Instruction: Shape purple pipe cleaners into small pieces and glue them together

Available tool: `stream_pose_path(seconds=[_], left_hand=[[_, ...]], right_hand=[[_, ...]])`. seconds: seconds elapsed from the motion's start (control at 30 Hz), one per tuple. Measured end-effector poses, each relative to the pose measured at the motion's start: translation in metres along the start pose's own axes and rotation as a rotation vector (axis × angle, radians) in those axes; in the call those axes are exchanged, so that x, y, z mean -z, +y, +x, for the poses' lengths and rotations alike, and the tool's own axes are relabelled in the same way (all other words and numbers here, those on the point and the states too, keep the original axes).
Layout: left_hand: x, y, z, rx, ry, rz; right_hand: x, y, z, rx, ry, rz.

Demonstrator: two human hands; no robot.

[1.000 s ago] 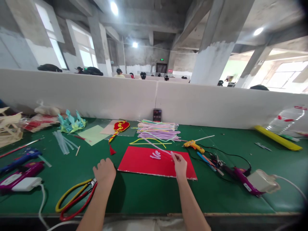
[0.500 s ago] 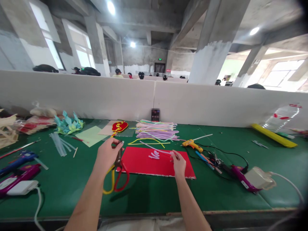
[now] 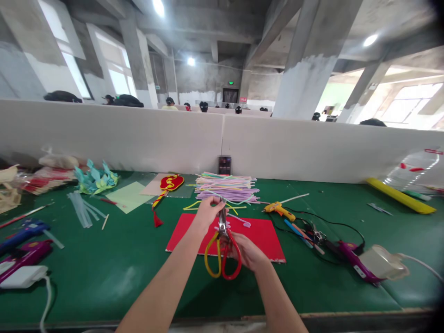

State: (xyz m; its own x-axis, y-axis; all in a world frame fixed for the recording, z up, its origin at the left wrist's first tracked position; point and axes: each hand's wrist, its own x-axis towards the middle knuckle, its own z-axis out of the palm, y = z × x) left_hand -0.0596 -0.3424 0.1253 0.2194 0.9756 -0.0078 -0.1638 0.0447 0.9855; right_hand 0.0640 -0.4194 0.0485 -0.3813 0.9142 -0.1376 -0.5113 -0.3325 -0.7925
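Closed on the upper blades of the scissors [image 3: 222,223] is my left hand [image 3: 207,213], above the red board. Their yellow and red handles hang down toward me. My right hand [image 3: 250,252] is at the red handle, with its fingers curled behind and around it and partly hidden by the scissors. A purple pipe cleaner [image 3: 243,222], curled at one end, lies on the red board [image 3: 268,233]. Small purple bent pieces on that board are mostly hidden behind the scissors and my left hand. Behind the board rests a bundle of pastel pipe cleaners [image 3: 225,187].
A yellow glue gun [image 3: 279,211] with a black cord lies right of the bundle. Left of it is a red and yellow tasselled ornament [image 3: 171,182]. Purple glue guns with white plugs lie at both sides. A white partition [image 3: 156,138] bounds the green table.
My left hand has carried the scissors right, over the red board. My right hand has let go of the purple pipe cleaner and moved to the scissors' handles. The ornament's red tassel is now uncovered.
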Motion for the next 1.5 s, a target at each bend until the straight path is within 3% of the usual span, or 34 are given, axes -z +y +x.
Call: stream_pose_path(seconds=[0.27,0.37,0.43,0.53,0.63,0.73,0.8,0.9,1.03,1.13,1.3,1.5], left_hand=[[-0.005,-0.021,0.021,0.113,-0.114,-0.198],[0.003,-0.035,0.031,0.03,-0.194,-0.112],[0.011,-0.046,0.037,-0.059,-0.187,0.123],[0.024,-0.066,0.042,-0.216,-0.107,0.51],[0.031,-0.085,0.044,-0.252,-0.21,0.785],[0.034,-0.098,0.046,-0.239,-0.255,0.925],[0.036,-0.102,0.047,-0.232,-0.25,0.931],[0.039,-0.1,0.045,-0.157,-0.243,0.84],[0.041,-0.088,0.038,-0.035,-0.252,0.546],[0.039,-0.077,0.033,0.028,-0.254,0.391],[0.031,-0.06,0.027,0.009,-0.207,0.428],[0.032,-0.057,0.026,0.084,-0.123,0.297]], right_hand=[[-0.004,-0.003,-0.006,-0.061,-0.074,0.084],[0.002,-0.008,-0.007,-0.073,0.042,0.086],[0.014,-0.018,-0.01,-0.039,0.162,-0.006],[0.036,-0.041,-0.019,0.031,0.351,-0.261],[0.058,-0.057,-0.027,0.135,0.624,-0.706],[0.074,-0.055,-0.027,0.225,0.869,-1.24],[0.083,-0.046,-0.024,0.226,0.958,-1.445],[0.093,-0.034,-0.02,0.248,0.972,-1.646],[0.094,-0.033,-0.019,0.309,0.82,-1.851],[0.076,-0.039,-0.009,0.325,0.81,-1.736],[0.03,-0.038,0.032,0.288,0.574,-1.044],[0.01,-0.026,0.061,0.312,0.583,-0.808]])
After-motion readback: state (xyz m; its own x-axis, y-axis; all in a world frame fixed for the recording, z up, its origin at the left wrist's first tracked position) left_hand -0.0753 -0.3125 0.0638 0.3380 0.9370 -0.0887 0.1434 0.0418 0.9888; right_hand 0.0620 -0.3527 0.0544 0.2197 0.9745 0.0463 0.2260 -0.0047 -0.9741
